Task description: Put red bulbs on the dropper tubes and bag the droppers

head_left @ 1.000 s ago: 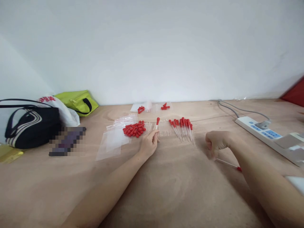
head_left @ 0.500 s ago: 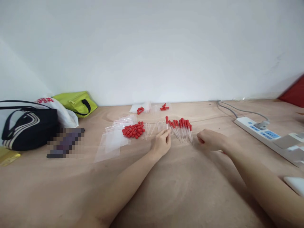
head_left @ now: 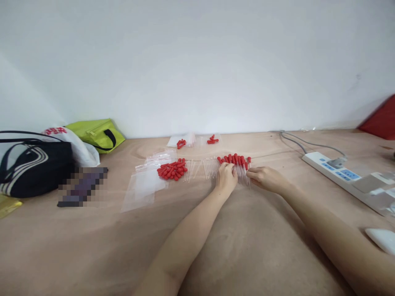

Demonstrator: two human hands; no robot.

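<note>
A row of droppers (head_left: 236,159), glass tubes with red rubber bulbs, lies between my two hands with the bulbs pointing away from me. My left hand (head_left: 226,180) curls its fingers over the left tubes of the row; exactly how many it grips is hidden. On the other side, my right hand (head_left: 264,179) is closed in a pinch at the row's right end, around a dropper whose red bulb (head_left: 249,159) shows above the fingertips. Left of the row lie bare glass tubes (head_left: 210,167) side by side and a heap of loose red bulbs (head_left: 171,169).
Clear zip bags (head_left: 138,191) overlap left of the heap. Farther back, two small groups of red bulbs (head_left: 181,144) rest on bags. A power strip (head_left: 333,166) with cables stands right. At left are a black bag (head_left: 37,168), a green bag (head_left: 95,133) and a blurred flat object (head_left: 83,187).
My left hand has moved right, from the bare tubes onto the dropper row, and the dropper it held upright no longer stands out. My right hand has come left to the row's right end.
</note>
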